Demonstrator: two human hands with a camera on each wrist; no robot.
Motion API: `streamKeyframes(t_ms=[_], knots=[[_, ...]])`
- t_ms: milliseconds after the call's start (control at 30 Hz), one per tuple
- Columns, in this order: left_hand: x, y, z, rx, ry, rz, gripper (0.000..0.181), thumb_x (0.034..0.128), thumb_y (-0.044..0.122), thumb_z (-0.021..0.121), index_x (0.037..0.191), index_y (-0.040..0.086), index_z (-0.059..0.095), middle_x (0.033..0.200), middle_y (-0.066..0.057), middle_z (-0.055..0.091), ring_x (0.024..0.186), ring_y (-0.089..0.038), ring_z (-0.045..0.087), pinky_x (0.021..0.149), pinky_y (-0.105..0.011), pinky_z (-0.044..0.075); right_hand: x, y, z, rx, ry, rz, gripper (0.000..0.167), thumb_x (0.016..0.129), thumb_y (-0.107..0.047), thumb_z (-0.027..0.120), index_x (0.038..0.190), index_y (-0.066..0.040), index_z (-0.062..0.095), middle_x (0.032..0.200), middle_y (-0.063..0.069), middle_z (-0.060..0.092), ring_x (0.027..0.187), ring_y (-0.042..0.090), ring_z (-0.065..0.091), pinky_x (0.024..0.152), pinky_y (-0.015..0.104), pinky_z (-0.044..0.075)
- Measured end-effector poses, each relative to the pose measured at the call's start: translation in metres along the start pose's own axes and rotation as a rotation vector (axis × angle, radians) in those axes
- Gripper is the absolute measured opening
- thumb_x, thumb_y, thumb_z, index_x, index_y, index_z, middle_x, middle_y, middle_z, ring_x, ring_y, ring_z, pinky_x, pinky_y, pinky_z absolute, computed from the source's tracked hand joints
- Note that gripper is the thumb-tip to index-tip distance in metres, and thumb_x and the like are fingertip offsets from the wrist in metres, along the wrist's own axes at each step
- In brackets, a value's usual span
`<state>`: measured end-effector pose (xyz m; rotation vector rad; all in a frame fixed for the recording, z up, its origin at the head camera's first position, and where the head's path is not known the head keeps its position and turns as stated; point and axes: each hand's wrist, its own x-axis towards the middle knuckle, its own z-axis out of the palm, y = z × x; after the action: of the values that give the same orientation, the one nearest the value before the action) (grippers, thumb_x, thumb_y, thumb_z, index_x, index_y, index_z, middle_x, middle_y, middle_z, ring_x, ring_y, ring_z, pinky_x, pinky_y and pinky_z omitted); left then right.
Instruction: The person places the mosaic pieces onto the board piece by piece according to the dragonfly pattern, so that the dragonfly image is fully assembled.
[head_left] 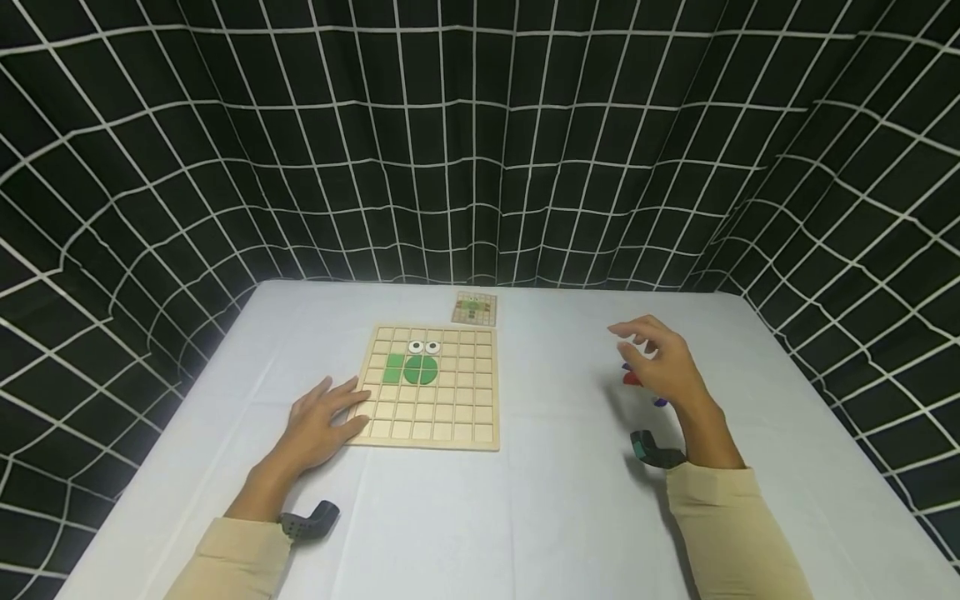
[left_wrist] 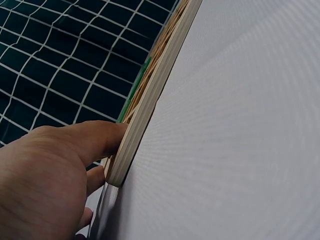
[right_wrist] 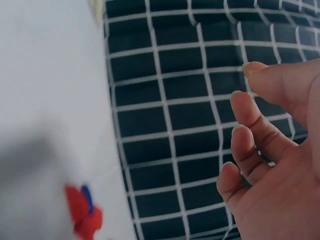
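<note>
My left hand [head_left: 318, 425] rests at the left edge of a wooden grid board [head_left: 450, 408], fingers loosely spread. The left wrist view shows its thumb on the board's rim [left_wrist: 145, 107]. On the board lie a green circle [head_left: 421, 370], green square pieces [head_left: 392, 368] to its left and two white eye pieces [head_left: 424, 347] above it. Over the right side of the table hovers my right hand [head_left: 663, 362], its fingers loosely bent and nothing between them. Partly hidden beneath it are red pieces [head_left: 632, 379] and a blue piece [head_left: 660, 402].
A small pattern card [head_left: 475, 308] with a green figure lies just behind the board. White cloth [head_left: 570, 500] covers the table. Dark curtains with a white grid [head_left: 480, 133] surround the back and sides. Each wrist wears a dark device [head_left: 311, 521].
</note>
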<state>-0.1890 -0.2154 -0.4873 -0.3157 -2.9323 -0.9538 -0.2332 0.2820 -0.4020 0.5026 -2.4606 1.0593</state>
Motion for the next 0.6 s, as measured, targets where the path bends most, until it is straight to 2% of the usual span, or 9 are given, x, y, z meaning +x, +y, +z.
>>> streamKeyframes(t_ms=[133, 433, 600], knots=[[0.0, 0.0, 0.001, 0.001, 0.0, -0.001, 0.043, 0.0899, 0.029, 0.067, 0.13, 0.013, 0.062, 0.149, -0.011, 0.04, 0.141, -0.041, 0.014, 0.11, -0.062, 0.005, -0.008, 0.017, -0.003, -0.021, 0.0, 0.08, 0.024, 0.089, 0.006, 0.059, 0.109, 0.0, 0.07, 0.101, 0.014, 0.065, 0.089, 0.027, 0.05, 0.071, 0.039, 0.04], [0.0, -0.001, 0.0, 0.003, -0.003, 0.0, 0.043, 0.0898, 0.029, 0.067, 0.13, 0.013, 0.061, 0.149, -0.011, 0.039, 0.141, -0.042, 0.014, 0.11, -0.062, 0.004, -0.025, 0.044, -0.003, -0.072, -0.038, 0.293, 0.025, 0.092, -0.003, 0.057, 0.114, -0.003, 0.069, 0.106, 0.017, 0.063, 0.097, 0.032, 0.049, 0.069, 0.041, 0.041], [0.0, 0.0, -0.001, 0.007, -0.005, 0.012, 0.043, 0.0902, 0.028, 0.067, 0.13, 0.012, 0.061, 0.149, -0.011, 0.04, 0.141, -0.042, 0.015, 0.11, -0.061, 0.005, -0.03, 0.053, -0.002, -0.123, -0.085, 0.422, 0.029, 0.096, -0.005, 0.051, 0.121, -0.001, 0.064, 0.117, 0.022, 0.057, 0.105, 0.041, 0.048, 0.079, 0.055, 0.047]])
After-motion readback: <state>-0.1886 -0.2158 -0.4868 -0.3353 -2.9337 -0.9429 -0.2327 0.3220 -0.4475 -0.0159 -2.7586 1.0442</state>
